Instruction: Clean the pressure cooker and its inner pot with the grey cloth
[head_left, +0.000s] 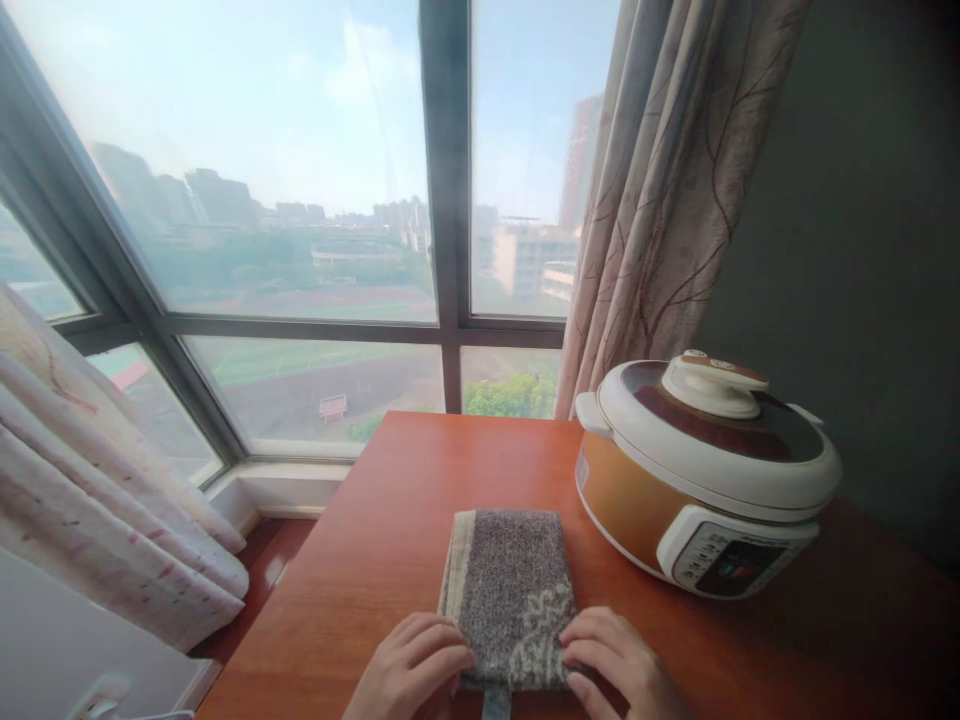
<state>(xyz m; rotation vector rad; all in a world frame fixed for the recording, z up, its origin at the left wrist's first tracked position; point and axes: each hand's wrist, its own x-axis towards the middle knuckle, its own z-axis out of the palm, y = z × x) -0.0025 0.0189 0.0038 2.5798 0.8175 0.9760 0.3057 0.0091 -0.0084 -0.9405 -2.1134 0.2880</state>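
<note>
A folded grey knitted towel (510, 570) with a cream edge and a pale leaf-like pattern lies on the wooden table, close in front of me. A small grey tab sticks out from its near edge. My left hand (412, 665) holds the near left side, its curled fingertips on the cloth and its thumb mostly hidden. At the near right side my right hand (619, 660) has its bent fingers and thumb on the cloth's edge. Both hands reach in from the bottom of the view.
A white and orange electric cooker (637, 510) with a lid stands right of the towel on the reddish-brown table (315, 600). Windows rise behind the table. Curtains (660, 200) hang on both sides, and a grey wall is at the right.
</note>
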